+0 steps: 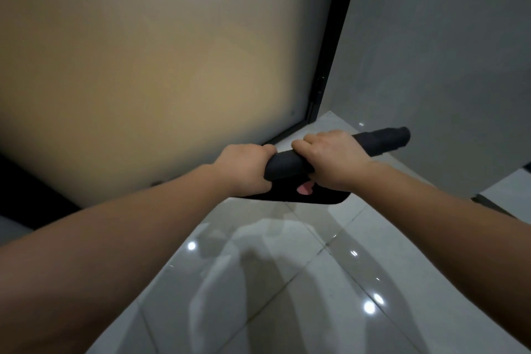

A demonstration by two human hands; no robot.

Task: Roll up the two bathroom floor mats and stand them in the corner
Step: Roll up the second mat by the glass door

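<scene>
My left hand (244, 169) and right hand (330, 161) both grip one dark rolled floor mat (382, 142), centre frame, above the tiled floor (287, 282). One loose flap hangs beneath the roll.

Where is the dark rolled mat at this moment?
The dark mat is mid-frame in the head view, gripped by the left hand and the right hand, its far end pointing right, before the grey wall beside the frosted door.

Both hands are bare: the left hand (247, 169) and the right hand (330, 161), with rounded knuckles. Behind each wrist runs a bare, unsleeved arm, the left forearm (115, 238) looming broad, the right forearm (431, 201) looking slimmer.
</scene>
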